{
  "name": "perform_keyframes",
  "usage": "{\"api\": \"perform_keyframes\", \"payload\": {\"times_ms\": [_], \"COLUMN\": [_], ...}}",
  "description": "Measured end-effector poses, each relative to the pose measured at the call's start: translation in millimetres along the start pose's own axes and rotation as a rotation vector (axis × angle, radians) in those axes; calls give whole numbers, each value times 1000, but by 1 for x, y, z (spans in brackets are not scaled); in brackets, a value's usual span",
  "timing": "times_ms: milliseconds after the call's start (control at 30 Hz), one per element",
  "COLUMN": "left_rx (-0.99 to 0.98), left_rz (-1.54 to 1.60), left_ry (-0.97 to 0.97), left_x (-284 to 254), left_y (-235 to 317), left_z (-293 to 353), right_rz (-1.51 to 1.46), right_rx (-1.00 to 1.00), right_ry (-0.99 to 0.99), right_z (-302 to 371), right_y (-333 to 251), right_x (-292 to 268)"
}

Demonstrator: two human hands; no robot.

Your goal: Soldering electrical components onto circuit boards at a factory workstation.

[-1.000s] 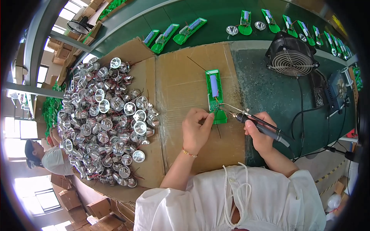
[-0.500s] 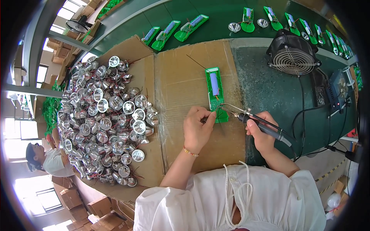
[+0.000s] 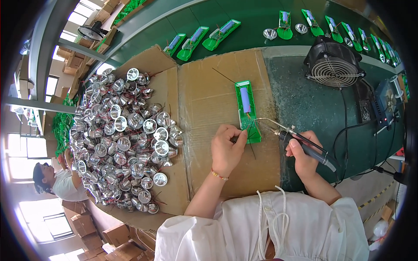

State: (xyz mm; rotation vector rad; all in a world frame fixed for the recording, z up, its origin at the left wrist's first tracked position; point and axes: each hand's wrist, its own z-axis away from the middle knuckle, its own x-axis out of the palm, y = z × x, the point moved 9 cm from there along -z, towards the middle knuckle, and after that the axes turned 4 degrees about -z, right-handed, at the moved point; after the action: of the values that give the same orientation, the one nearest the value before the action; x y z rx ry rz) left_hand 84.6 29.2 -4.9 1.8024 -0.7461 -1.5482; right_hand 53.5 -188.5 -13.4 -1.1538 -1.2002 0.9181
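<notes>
A green plastic lamp housing (image 3: 256,138) lies open on the cardboard, with a purple cylindrical battery (image 3: 245,100) and a small circuit board (image 3: 247,122) inside. My left hand (image 3: 227,145) is closed in a pinch against the housing's near end; what the fingertips hold is hidden. Thin dark wires (image 3: 253,150) stick out beside them. In my right hand (image 3: 305,153) is a black soldering iron (image 3: 307,150) with a thin curved metal feed tube (image 3: 272,121) along it. The tube's end reaches over the circuit board, and the iron's tip points toward the same area.
Many silver reflector cups (image 3: 135,122) with red wires are heaped on the left. A black fan (image 3: 333,65) and a blue soldering station (image 3: 384,106) with cables stand right. More green housings (image 3: 226,28) lie along the far green surface. Another person (image 3: 61,180) is at far left.
The whole view has shifted slightly. The iron's tip has drawn a little away from the board, to the right. My left hand keeps its pinch at the housing.
</notes>
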Motion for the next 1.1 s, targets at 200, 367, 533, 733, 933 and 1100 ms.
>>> {"api": "perform_keyframes", "payload": {"times_ms": [200,367,533,733,933,1100], "left_rx": [-33,259,470,170,-189,-202], "left_rz": [-17,-46,-397,-45,89,54], "left_ry": [-18,104,179,69,-27,11], "left_x": [1,-14,-6,-8,2,2], "left_y": [1,27,43,20,-15,-17], "left_z": [0,7,14,4,-3,-4], "right_rz": [-26,-46,-79,-68,-59,-72], "right_rx": [52,60,83,76,81,93], "right_ry": [-12,2,-29,-24,-50,-42], "right_z": [2,2,3,1,-1,-5], "right_y": [8,7,7,8,16,16], "right_x": [-3,-6,-2,-2,13,16]}}
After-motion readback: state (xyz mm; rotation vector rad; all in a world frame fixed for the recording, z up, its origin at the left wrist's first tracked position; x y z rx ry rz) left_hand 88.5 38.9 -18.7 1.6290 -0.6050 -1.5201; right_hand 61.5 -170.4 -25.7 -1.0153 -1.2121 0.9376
